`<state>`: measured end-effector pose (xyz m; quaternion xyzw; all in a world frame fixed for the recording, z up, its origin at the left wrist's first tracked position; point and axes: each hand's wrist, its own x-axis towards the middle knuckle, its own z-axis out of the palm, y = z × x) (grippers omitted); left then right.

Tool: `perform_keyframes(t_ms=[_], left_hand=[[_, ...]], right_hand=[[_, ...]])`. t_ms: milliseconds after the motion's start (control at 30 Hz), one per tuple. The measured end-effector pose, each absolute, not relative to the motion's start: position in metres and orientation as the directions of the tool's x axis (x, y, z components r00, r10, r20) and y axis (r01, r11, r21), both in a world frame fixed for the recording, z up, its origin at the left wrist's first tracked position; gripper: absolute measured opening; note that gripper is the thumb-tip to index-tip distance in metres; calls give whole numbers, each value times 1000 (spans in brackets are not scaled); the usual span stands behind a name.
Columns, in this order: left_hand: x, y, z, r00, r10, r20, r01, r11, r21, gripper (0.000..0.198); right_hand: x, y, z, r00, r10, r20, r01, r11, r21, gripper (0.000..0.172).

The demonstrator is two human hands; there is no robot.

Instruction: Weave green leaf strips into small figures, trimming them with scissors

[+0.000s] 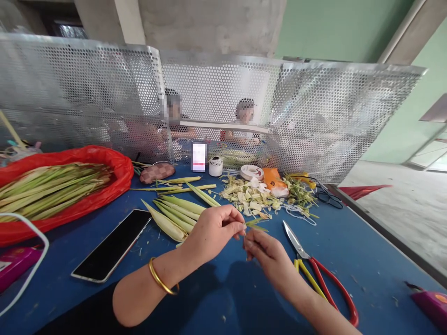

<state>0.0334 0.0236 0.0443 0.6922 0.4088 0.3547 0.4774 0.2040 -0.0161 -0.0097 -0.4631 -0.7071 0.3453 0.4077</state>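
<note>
Over the middle of the blue tabletop (223, 298), my left hand (218, 230), with a gold bangle (160, 278) on its wrist, is closed in a pinch. My right hand (263, 251) pinches just beside it, the fingertips of both almost meeting. Whatever lies between them is too small to make out; it may be a thin strand. Long pale-green leaf husks (178, 209) lie behind my left hand. To the right of my right hand rest red-handled scissors (302, 249), their blades pointing away, with a yellow piece (309, 277) by the handles.
A red bag (122, 160) full of long green stalks (52, 188) stands at left, near a black-screened phone (113, 244). Cut scraps (244, 195), a tape roll (251, 172), an orange packet (274, 180) and a lit phone (199, 157) line a perforated metal screen (216, 83); people sit behind it.
</note>
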Motion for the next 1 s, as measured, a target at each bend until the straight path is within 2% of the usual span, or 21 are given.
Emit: perform_keyframes(t_ms=[133,300,467,600,833,1000], left_hand=[[32,25,45,350,919,179,353,-307,884,11],[31,27,44,371,918,140,392,-292,872,11],[31,29,41,448,886,120,404,-320,857,14],[33,27,42,450,885,118,418,-326,848,13],[36,22,35,430,862,268,613,-496,615,15],[38,19,29,439,854,278,656,-516,551,16]], right_hand=[[198,-28,-5,-283,865,414,514,501,-696,26],[196,-36,0,-287,760,583,553,628,-547,18],[197,-36,-1,-318,700,639,445,706,-551,18],[194,-34,1,-314,695,647,456,708,-539,18],[192,-35,1,-340,685,645,542,703,-460,22],[192,-36,-1,-348,691,633,563,694,-449,22]])
